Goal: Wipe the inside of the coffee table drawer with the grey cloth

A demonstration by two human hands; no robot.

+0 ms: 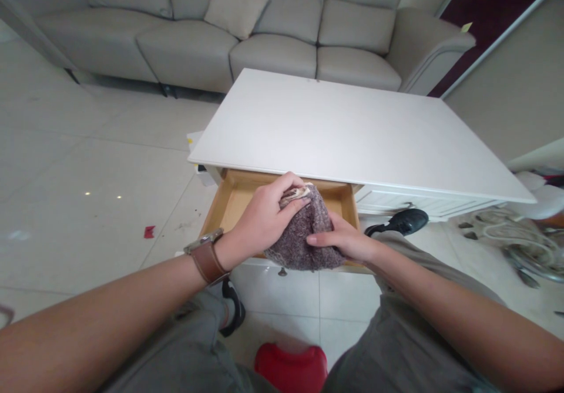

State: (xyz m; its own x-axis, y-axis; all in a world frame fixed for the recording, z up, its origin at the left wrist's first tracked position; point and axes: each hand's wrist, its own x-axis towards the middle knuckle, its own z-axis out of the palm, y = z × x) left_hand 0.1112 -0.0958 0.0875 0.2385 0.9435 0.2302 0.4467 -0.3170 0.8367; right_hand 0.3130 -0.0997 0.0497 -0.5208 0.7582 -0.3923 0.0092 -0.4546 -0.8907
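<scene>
Both hands grip a bunched brown, fuzzy cloth (299,237) with a cream edge at its top. My left hand (268,214), with a watch on the wrist, pinches its upper left side between thumb and fingers. On the right side, my right hand (346,237) has its thumb across the front of the cloth, with its other fingers mostly hidden behind. The cloth is above a pulled-out wooden drawer (233,190), covering part of its inside and front. A dark knob (282,272) shows on the drawer front.
The drawer belongs to a white coffee table (343,128). Behind it stands a grey sofa (282,58) with a beige cushion (238,4). A red stool (291,368) is between my legs. A red scrap (149,232) lies on the tiled floor, and cables (515,234) lie at right.
</scene>
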